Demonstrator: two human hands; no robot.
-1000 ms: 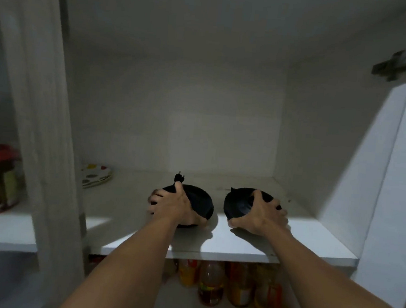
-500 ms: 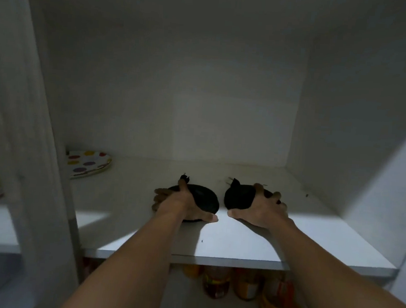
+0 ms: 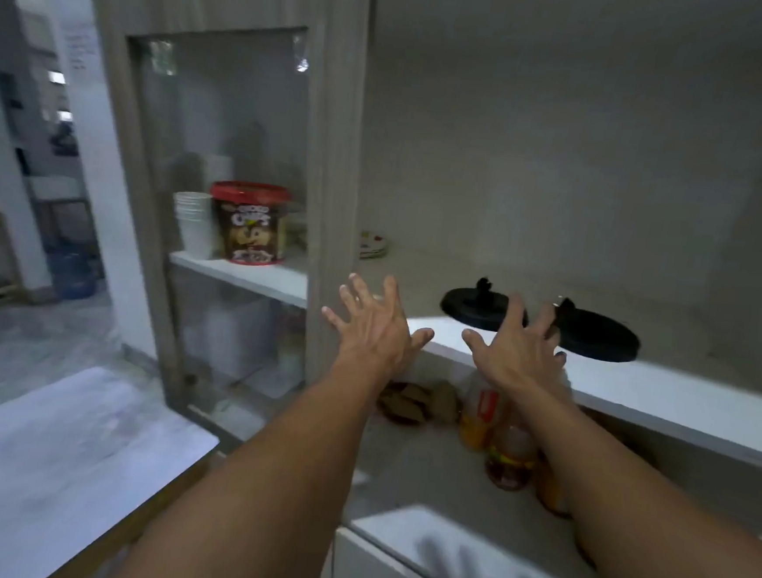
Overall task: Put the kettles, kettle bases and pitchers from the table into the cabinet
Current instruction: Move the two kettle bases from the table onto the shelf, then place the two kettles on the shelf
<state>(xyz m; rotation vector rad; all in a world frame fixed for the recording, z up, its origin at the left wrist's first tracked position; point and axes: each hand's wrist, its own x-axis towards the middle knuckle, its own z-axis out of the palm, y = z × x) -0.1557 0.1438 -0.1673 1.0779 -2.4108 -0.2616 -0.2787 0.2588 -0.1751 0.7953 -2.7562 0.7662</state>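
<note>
Head view: I am seeing my left hand (image 3: 373, 329) and my right hand (image 3: 518, 349) both spread wide with fingers splayed, gripping nothing, hovering in front of the white cabinet shelf (image 3: 662, 397). Half a second ago each palm was pressing down on a base; now both have pulled back off them and are hanging just outside the shelf edge. The left round black kettle base (image 3: 473, 307) is sitting flat on the shelf with its black plug sticking up from the top, and the right round black kettle base (image 3: 603, 336) is lying just beside it, the two apart by a narrow gap. My right fingers are overlapping both bases in the picture, but I cannot tell whether they are touching.

My view has also swung left: the wood-framed glass cabinet door (image 3: 221, 212) is now filling the left side, where earlier only its frame edge was showing. Behind the glass a red-lidded brown cookie tub (image 3: 250, 223) is standing beside a stack of white paper cups (image 3: 193, 224). The spotted paper plate (image 3: 373, 245) is resting at the shelf's back left. Below the shelf, amber-filled bottles (image 3: 510, 454) are standing.
</note>
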